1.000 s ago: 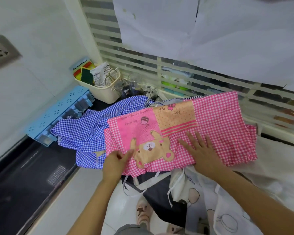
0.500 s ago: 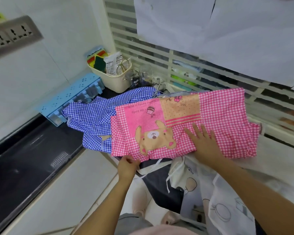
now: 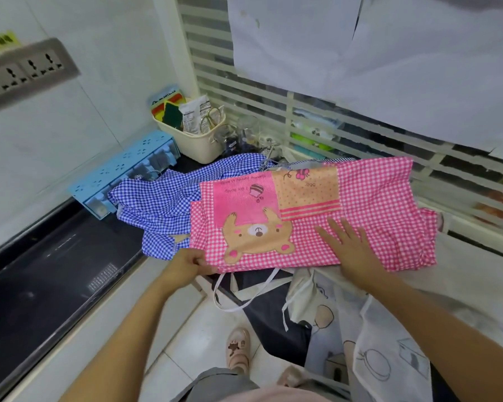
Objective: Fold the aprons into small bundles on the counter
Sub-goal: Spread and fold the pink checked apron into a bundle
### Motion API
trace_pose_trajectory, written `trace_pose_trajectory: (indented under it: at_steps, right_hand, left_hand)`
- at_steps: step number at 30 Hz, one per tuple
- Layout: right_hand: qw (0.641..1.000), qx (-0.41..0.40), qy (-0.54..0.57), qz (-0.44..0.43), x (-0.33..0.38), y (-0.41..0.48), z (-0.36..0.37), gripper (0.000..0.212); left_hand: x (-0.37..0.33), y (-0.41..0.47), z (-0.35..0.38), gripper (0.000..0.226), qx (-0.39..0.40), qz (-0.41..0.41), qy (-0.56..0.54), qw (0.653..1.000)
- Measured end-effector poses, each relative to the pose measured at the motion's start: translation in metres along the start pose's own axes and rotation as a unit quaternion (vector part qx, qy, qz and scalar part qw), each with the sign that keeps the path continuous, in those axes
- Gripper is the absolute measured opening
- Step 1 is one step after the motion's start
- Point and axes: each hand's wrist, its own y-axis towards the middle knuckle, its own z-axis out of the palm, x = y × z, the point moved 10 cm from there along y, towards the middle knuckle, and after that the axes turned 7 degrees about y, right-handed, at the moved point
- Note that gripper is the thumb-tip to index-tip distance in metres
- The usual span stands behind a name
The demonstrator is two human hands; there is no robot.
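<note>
The pink gingham apron (image 3: 375, 204), folded into a flat rectangle with its bear patch facing up, lay on the surface (image 3: 186, 165), overlapping the crumpled blue gingham apron (image 3: 163, 198) on its left. A white cartoon-print apron (image 3: 384, 343) hung over the near edge.

Your left hand (image 3: 186, 264) came off the bear patch (image 3: 256, 239) and slid toward 6 o'clock. It now pinches the pink apron (image 3: 375, 198) hem at its 7 o'clock corner. Your head view shifted, so more of the socket (image 3: 26, 71) is in frame at 10 o'clock.
</note>
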Motion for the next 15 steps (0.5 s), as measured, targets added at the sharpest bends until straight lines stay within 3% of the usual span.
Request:
trace_pose_trajectory:
  at_steps: [3,5,6,8,10,12,13,15]
  right_hand:
    - [0.999,-0.018,-0.031,-0.037,0.021,-0.006,0.001,0.091]
    - [0.999,0.006,-0.027,-0.022,0.016,-0.004,0.019,0.104]
    - [0.999,0.02,-0.021,-0.017,0.012,-0.006,0.028,0.098]
    - [0.999,0.032,-0.028,-0.016,-0.002,-0.013,0.044,0.077]
    - [0.998,0.063,-0.015,0.017,-0.013,-0.018,0.049,0.091]
    - [0.997,0.058,-0.007,0.049,-0.019,-0.019,0.037,0.103]
    - [0.997,0.054,0.005,0.048,-0.016,-0.017,0.03,0.108]
    - [0.998,0.038,0.03,0.047,-0.015,-0.011,0.019,0.11]
  left_hand:
    - [-0.003,0.013,-0.033,0.025,0.006,0.007,0.015,1.0]
    - [0.006,0.027,-0.043,0.023,0.005,-0.025,0.064,0.998]
    - [0.012,0.033,-0.044,0.022,-0.002,-0.049,0.096,0.994]
    - [0.017,0.035,-0.051,0.019,-0.083,-0.099,0.138,0.982]
    - [0.004,0.019,-0.051,0.043,-0.216,-0.124,0.086,0.965]
    - [-0.036,0.004,-0.04,0.06,-0.327,-0.049,0.058,0.942]
    - [-0.062,0.003,-0.023,0.064,-0.326,0.015,0.087,0.941]
    - [-0.111,0.014,0.027,0.068,-0.237,0.136,0.173,0.946]
